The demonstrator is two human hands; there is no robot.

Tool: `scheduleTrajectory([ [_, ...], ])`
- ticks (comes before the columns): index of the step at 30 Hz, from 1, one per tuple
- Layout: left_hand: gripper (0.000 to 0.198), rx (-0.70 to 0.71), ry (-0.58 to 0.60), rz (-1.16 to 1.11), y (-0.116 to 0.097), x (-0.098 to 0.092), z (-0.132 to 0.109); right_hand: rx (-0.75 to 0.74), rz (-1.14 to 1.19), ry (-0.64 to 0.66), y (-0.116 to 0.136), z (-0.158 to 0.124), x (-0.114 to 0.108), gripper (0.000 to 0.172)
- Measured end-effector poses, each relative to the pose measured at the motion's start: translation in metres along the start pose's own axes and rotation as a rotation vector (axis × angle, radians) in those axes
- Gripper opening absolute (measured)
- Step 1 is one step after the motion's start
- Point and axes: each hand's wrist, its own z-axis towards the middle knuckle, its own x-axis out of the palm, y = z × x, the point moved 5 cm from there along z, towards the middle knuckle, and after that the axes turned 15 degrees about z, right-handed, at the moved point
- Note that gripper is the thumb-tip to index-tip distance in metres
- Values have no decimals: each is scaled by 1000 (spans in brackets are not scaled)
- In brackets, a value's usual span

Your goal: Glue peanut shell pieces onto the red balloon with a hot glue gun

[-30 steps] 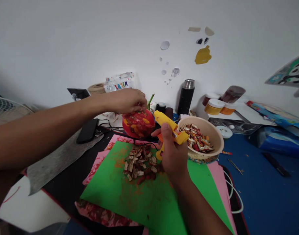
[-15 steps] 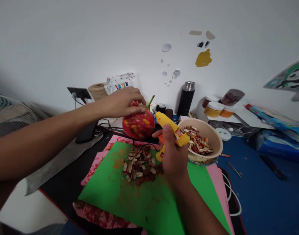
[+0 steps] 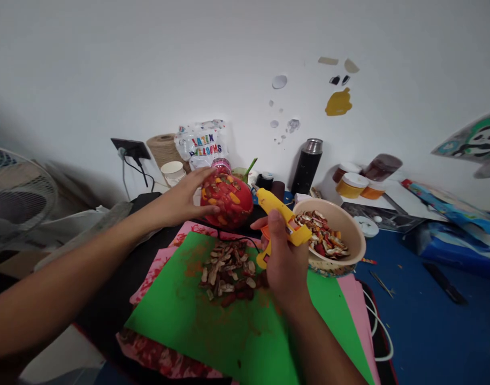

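Note:
My left hand (image 3: 184, 200) is curled against the left side of a round red ball (image 3: 245, 206), its fingertips partly behind it. Red and orange shell-like pieces cover much of the ball's surface. My right hand (image 3: 287, 256) grips a yellow glue gun (image 3: 274, 206), its nozzle pointing up and left, close to the ball's right side but apart from it. Below both hands, a pile of peanut shells (image 3: 224, 270), some painted dark red, lies on a green sheet (image 3: 245, 342). A beige bowl (image 3: 351, 230) holding painted shells stands right of the glue gun.
Behind the ball are a balloon bag (image 3: 203, 141), paper cups (image 3: 173, 171) and a twine roll (image 3: 165, 149). A black flask (image 3: 307, 166) and paint jars (image 3: 352, 184) stand by the wall. Tweezers (image 3: 381, 283) and a black knife (image 3: 445, 283) lie right. A fan (image 3: 16, 198) is left.
My left hand has slid from the ball's top down to its left side, and the ball has turned, showing more pieces. My right hand with the glue gun has hardly moved.

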Motion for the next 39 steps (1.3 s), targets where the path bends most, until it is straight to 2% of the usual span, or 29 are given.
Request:
scheduleTrajectory([
  [4,102,-114,18,-160,10,10,-20,-10,-25,13,0,-2,2,61],
  [11,129,-96,-52,-168,-5,28,-21,2,-26,6,-5,-2,1,64],
  [13,125,-95,-82,-152,-8,28,-19,8,-38,1,-6,-2,1,66],
  [16,107,-110,-108,-204,-11,24,-19,-1,-51,-2,-4,-2,1,65],
  [20,93,-180,-93,-326,-11,19,-20,-10,-40,14,-1,-3,3,63],
  [28,84,-254,-84,-348,-3,16,-16,0,-62,10,-2,-4,3,66],
  [33,88,-267,-84,-302,6,15,-15,-15,-51,11,-2,-3,5,64],
  [35,88,-252,-76,-289,8,14,-16,5,-33,14,-3,-3,5,65],
  [39,87,-135,-80,-220,4,12,-16,-16,-32,18,-4,-5,5,66],
])
